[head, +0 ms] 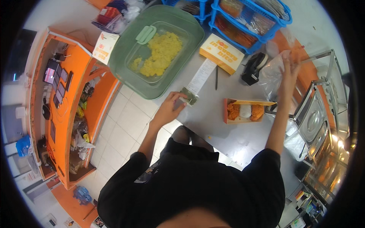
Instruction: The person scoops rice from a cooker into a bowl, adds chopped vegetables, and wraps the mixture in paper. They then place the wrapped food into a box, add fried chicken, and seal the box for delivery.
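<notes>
My left hand [171,107] rests its fingertips on a small clear packet [189,96] with greenish contents at the table's front edge. A printed paper slip [202,76] runs from the packet to a closed cardboard food box [221,54]. My right hand [290,67], somewhat blurred, is raised at the right among clear plastic bags [271,71]; whether it grips one is unclear. Between my arms, an open cardboard box [244,120] holds fried chicken pieces [233,111] on both sides of a white wrapped bundle [245,111]. A dark pen-like stick [216,78] lies beside the slip.
A large green tub [119,68] with yellow food under a clear lid stands at the left back. Blue plastic racks [251,50] are behind, and a black tape dispenser [252,71] sits near my right hand. Metal-framed food pans [313,119] stand right; orange shelving [82,71] is left.
</notes>
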The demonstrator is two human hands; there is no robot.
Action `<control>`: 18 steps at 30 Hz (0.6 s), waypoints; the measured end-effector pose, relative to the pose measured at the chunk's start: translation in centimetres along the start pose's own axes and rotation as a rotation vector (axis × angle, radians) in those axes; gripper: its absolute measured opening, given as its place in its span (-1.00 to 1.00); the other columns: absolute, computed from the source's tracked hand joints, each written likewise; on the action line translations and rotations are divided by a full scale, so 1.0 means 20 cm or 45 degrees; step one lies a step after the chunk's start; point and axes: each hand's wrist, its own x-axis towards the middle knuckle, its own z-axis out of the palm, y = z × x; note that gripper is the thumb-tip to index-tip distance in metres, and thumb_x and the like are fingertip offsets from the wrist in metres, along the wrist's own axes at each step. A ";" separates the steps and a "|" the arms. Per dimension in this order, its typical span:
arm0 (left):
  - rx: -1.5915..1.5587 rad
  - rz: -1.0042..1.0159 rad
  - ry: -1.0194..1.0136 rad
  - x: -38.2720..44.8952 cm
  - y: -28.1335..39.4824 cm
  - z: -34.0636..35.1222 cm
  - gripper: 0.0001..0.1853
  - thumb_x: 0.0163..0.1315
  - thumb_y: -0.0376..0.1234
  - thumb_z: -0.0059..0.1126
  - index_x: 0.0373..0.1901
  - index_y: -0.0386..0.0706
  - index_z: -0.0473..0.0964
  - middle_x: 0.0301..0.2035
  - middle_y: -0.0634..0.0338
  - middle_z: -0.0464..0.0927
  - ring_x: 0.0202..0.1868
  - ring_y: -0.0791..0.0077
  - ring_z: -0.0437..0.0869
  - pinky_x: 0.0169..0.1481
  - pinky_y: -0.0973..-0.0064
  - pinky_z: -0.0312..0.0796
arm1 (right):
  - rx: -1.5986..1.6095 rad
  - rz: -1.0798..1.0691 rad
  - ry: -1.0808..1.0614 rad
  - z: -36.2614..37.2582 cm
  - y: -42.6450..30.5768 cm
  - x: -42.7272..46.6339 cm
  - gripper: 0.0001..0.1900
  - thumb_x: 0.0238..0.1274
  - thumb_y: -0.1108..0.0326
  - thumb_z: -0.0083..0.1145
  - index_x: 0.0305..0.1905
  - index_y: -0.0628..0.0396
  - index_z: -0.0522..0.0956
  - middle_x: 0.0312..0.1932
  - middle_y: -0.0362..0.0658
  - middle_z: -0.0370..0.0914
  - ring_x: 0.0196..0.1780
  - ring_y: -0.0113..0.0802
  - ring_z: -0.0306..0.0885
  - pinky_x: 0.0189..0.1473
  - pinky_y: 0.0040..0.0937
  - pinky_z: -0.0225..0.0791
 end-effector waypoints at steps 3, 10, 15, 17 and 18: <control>0.146 0.114 0.003 0.23 -0.07 0.05 -0.76 0.28 -0.43 0.05 -0.02 -0.16 0.49 0.02 0.03 0.44 0.10 0.06 0.50 0.21 0.31 0.33 | 0.295 0.262 -0.445 0.27 0.06 -0.36 -0.77 0.21 0.44 -0.01 -0.03 0.10 0.47 -0.12 -0.17 0.43 -0.17 -0.48 0.49 -0.11 -0.50 0.37; 0.573 0.491 -0.200 0.77 -0.27 0.08 -0.42 0.22 -0.31 0.16 0.31 -0.03 0.28 0.31 0.09 0.23 0.39 0.04 0.16 0.40 0.10 0.06 | -0.332 0.354 0.212 0.97 0.33 -0.97 -0.55 0.00 0.53 0.21 0.05 0.05 0.40 -0.14 -0.07 0.40 -0.16 -0.23 0.44 -0.09 -0.29 0.36; 0.492 0.473 -0.397 0.79 -0.40 0.12 -0.08 0.04 -0.11 0.35 0.43 -0.07 0.09 0.43 0.07 0.02 0.48 -0.02 -0.08 0.48 -0.05 -0.17 | -0.572 0.582 -0.339 0.78 0.48 -0.90 -0.71 0.02 0.43 0.27 -0.13 0.21 0.47 -0.37 -0.02 0.54 -0.24 -0.17 0.57 -0.20 -0.26 0.42; 0.413 0.445 -0.379 0.75 -0.42 0.12 -0.05 -0.02 -0.13 0.41 0.41 -0.11 0.12 0.42 0.05 0.04 0.47 -0.04 -0.05 0.49 -0.03 -0.16 | -0.526 0.652 -0.417 0.74 0.45 -0.91 -0.77 0.04 0.40 0.28 -0.24 0.26 0.49 -0.46 -0.04 0.58 -0.41 -0.19 0.60 -0.38 -0.29 0.44; 0.381 0.436 -0.344 0.74 -0.42 0.12 -0.06 -0.02 -0.14 0.42 0.40 -0.11 0.13 0.42 0.05 0.05 0.46 -0.05 -0.03 0.48 -0.03 -0.14 | -0.429 0.808 -0.475 0.71 0.40 -0.93 -0.80 0.05 0.39 0.28 -0.32 0.27 0.49 -0.60 -0.04 0.57 -0.67 -0.28 0.53 -0.66 -0.37 0.33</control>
